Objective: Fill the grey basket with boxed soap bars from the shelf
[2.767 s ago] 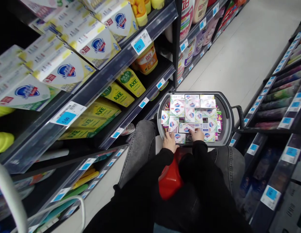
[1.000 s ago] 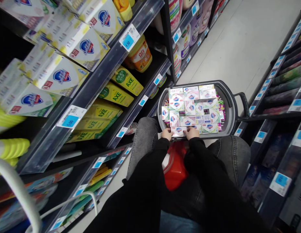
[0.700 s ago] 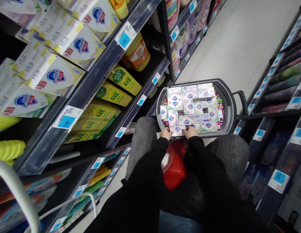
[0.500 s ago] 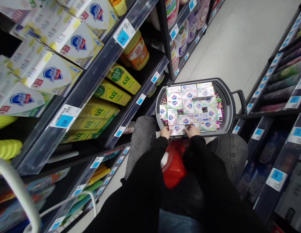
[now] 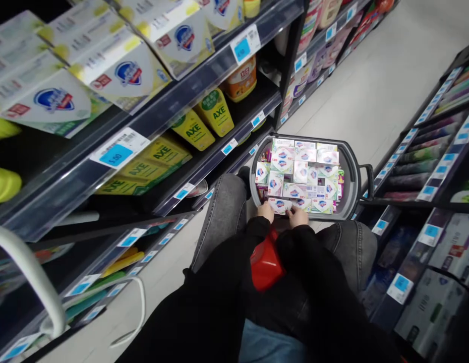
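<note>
Between my knees stands a grey oval basket [image 5: 354, 176] filled with white soap boxes [image 5: 283, 162] that carry a blue-and-red logo. At its near edge my left hand [image 5: 265, 212] closes on the left end of one soap box [image 5: 279, 205]. My right hand [image 5: 298, 217] has its fingers closed at that box's right end, close to the neighbouring box. The fingertips partly cover the box ends. More soap boxes lie behind and to the right of it, with purple and green packages showing beneath.
On the left, shelves [image 5: 181, 101] hold larger soap packs [image 5: 124, 73] and yellow AXE bottles [image 5: 219, 113]. Something red [image 5: 265, 264] is below my hands. A white curved tube [image 5: 32, 272] stands at lower left. Shelves of packages [image 5: 434, 297] line the right; pale floor [image 5: 370, 85] runs ahead.
The view has shifted, so the basket appears slightly lower and further right. My right hand has moved a little left, closer to the left hand and the box's end.
</note>
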Demonstrator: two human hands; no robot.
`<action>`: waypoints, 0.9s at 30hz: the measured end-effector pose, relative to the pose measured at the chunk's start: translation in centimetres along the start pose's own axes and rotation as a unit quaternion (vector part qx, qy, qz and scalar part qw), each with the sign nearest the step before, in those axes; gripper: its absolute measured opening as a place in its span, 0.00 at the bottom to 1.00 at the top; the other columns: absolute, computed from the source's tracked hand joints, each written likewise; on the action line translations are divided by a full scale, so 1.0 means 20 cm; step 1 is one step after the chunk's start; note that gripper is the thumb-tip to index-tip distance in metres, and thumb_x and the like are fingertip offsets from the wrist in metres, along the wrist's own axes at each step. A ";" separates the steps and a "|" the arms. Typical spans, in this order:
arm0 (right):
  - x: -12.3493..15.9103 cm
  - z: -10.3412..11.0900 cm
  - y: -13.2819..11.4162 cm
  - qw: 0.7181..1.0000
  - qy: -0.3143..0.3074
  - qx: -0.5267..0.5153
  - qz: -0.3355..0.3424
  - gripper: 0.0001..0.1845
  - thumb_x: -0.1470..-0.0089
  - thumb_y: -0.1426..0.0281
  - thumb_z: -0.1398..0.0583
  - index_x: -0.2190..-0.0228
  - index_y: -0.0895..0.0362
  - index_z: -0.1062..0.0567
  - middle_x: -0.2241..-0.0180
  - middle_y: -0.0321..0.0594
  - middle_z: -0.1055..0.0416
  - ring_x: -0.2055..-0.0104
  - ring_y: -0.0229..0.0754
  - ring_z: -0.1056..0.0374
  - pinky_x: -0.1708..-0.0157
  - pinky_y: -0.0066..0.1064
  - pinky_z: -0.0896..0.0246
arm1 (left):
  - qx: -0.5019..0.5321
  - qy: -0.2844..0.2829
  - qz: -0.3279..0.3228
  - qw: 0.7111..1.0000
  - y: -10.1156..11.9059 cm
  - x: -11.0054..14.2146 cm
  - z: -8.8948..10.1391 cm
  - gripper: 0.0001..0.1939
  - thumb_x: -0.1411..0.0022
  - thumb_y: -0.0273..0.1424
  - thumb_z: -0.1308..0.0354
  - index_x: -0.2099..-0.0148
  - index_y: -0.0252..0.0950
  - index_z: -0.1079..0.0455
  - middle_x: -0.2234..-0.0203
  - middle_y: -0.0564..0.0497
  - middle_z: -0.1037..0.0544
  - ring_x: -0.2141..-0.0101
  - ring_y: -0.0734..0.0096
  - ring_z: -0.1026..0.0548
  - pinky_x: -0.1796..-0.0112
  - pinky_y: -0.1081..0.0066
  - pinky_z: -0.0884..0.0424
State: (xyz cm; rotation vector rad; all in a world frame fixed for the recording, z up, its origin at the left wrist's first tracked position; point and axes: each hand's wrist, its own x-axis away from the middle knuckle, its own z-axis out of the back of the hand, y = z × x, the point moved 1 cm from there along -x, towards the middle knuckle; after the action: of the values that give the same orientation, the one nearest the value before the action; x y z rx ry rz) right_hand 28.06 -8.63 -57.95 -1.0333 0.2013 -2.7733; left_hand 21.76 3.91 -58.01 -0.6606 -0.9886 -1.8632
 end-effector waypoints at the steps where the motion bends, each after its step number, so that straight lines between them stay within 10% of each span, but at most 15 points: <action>1: 0.00 0.00 0.00 1.000 0.008 0.003 0.003 0.15 0.40 0.66 0.42 0.54 0.55 0.20 0.57 0.44 0.20 0.53 0.47 0.26 0.55 0.30 0.36 | 0.003 -0.003 -0.002 1.000 0.00 0.00 0.01 0.17 0.35 0.25 0.42 0.45 0.30 0.27 0.52 0.36 0.20 0.50 0.59 0.22 0.52 0.71 0.31; 27: -0.09 -0.03 -0.01 0.993 0.061 -0.096 -0.021 0.13 0.47 0.69 0.39 0.59 0.56 0.19 0.61 0.44 0.20 0.54 0.46 0.25 0.51 0.34 0.36 | 0.012 0.000 -0.021 1.000 0.00 -0.04 0.08 0.16 0.36 0.25 0.43 0.47 0.36 0.24 0.53 0.39 0.19 0.51 0.57 0.22 0.53 0.71 0.29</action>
State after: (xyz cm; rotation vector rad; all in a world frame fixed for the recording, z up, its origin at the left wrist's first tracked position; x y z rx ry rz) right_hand 28.93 -8.00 -59.57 -0.9178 0.4756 -2.9031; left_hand 22.31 5.70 -57.72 -0.6308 -1.0312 -1.8850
